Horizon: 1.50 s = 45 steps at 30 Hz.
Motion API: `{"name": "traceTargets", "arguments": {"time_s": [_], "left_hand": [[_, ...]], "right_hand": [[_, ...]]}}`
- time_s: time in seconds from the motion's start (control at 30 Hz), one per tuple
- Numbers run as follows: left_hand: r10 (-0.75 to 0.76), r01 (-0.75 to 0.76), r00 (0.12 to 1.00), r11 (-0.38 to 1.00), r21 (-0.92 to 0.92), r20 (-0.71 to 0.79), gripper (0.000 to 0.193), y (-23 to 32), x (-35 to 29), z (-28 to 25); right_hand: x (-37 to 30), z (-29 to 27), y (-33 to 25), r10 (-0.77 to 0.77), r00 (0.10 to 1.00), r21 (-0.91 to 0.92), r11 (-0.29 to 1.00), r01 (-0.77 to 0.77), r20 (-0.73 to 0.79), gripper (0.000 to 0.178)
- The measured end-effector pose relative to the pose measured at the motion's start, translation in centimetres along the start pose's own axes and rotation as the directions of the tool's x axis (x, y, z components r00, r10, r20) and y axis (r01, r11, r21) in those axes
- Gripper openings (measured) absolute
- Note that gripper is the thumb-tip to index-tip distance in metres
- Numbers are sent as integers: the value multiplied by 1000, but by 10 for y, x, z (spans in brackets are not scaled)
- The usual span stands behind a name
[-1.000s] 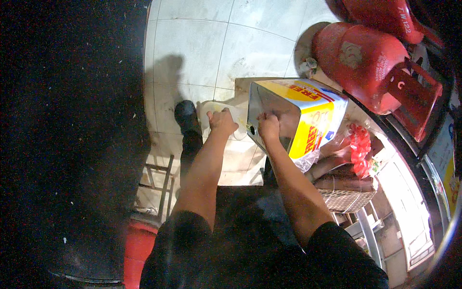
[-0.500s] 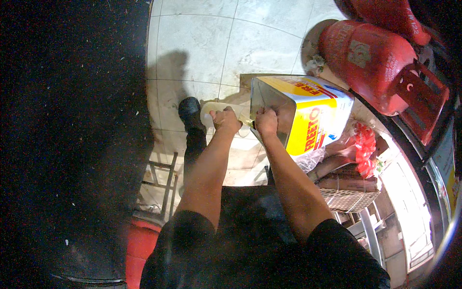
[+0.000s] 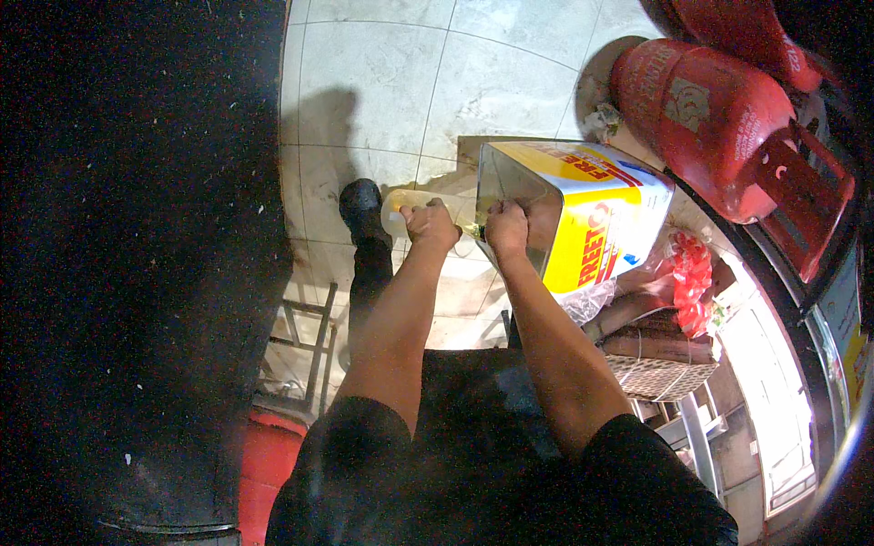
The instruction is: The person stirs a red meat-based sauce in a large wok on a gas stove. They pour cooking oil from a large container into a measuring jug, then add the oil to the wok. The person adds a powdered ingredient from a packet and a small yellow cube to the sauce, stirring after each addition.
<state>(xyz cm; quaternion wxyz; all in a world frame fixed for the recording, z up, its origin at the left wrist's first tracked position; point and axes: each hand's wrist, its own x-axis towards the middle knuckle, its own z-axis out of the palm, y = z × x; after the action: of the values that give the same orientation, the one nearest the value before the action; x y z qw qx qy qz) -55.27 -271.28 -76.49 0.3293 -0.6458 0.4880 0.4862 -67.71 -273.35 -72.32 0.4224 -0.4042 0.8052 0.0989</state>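
Note:
My left hand is closed around a pale, translucent plastic bottle lying on its side, its neck end toward the tin. Something pale yellow shows in the narrow gap between my hands; whether it is liquid or the bottle's neck I cannot make out. My right hand is closed at the front of a large rectangular metal tin, white with yellow panels and red print. Its bare metal end faces my hands. The right fingertips and the tin's opening are hidden from me.
Red gas cylinders lie at the upper right. A red-and-white plastic bag and a woven basket are below the tin. My black shoe stands on the tiled floor. A dark surface fills the left, with a red stool lower down.
Both hands, the bottle and the tin keep nearly the same places. The whole view has shifted very slightly.

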Motion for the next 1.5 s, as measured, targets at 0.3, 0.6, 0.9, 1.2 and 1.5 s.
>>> {"name": "traceTargets", "arguments": {"time_s": [0.3, 0.6, 0.9, 1.2, 1.5], "left_hand": [[-1, 1, 1000, 1000, 9, 0, 73, -1, 4, 5], [0, 1, 1000, 999, 32, -23, 72, 1, -2, 0], [-5, 5, 1000, 1000, 14, 4, 70, 1, -1, -2], [4, -4, 1000, 1000, 14, -6, 70, 0, 2, 3], [1, -1, 1000, 1000, 15, -20, 65, 0, 4, 5]], "right_hand": [[2, 3, 0, 14, 1000, -35, 999, -14, 12, 30], [1, 3, -1, 27, 1000, 4, 1000, -27, -1, 30], [3, 5, 0, 42, 999, -31, 999, -42, 6, 33], [4, 7, 3, 1, 1000, -25, 1000, 0, 20, 31], [6, 8, 2, 54, 998, -20, 998, -53, 38, 28]]}}
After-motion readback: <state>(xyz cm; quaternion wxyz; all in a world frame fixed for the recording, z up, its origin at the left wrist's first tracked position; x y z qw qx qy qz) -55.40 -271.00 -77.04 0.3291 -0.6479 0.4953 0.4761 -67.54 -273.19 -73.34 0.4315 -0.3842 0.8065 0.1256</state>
